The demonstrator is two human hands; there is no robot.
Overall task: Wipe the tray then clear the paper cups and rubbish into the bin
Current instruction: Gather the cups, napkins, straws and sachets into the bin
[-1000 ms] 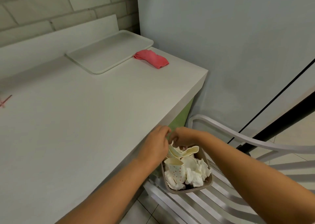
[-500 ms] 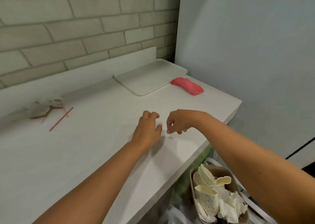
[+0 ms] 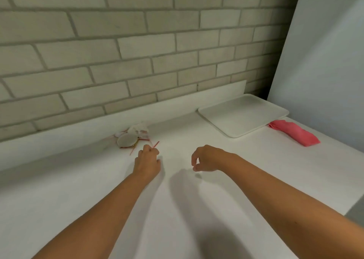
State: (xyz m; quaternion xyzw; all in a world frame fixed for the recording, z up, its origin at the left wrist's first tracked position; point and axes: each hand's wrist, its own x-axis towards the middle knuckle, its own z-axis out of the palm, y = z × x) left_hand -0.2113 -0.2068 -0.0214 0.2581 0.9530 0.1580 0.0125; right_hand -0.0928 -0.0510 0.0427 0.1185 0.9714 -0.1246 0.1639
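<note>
A white tray [image 3: 242, 114] lies bare at the back right of the white table, with a folded pink cloth [image 3: 293, 133] just to its right. Against the back ledge sits a small rubbish pile: a flattened paper cup [image 3: 126, 140], crumpled tissue [image 3: 138, 129] and thin red sticks [image 3: 155, 144]. My left hand [image 3: 148, 161] hovers palm down with bent fingers, its fingertips right at the near end of a red stick, holding nothing that I can see. My right hand [image 3: 207, 158] hangs over the table to the right, loosely curled and empty. The bin is out of view.
A brick wall [image 3: 137, 51] and a low white ledge [image 3: 78, 128] close off the table's far side. A pale panel [image 3: 325, 61] stands at the right behind the tray. The table's right edge [image 3: 352, 205] drops off near my right forearm.
Both hands left the bin beside the table and came up over the tabletop. My view swung left, so the bin dropped out of sight and the rubbish pile moved to the centre.
</note>
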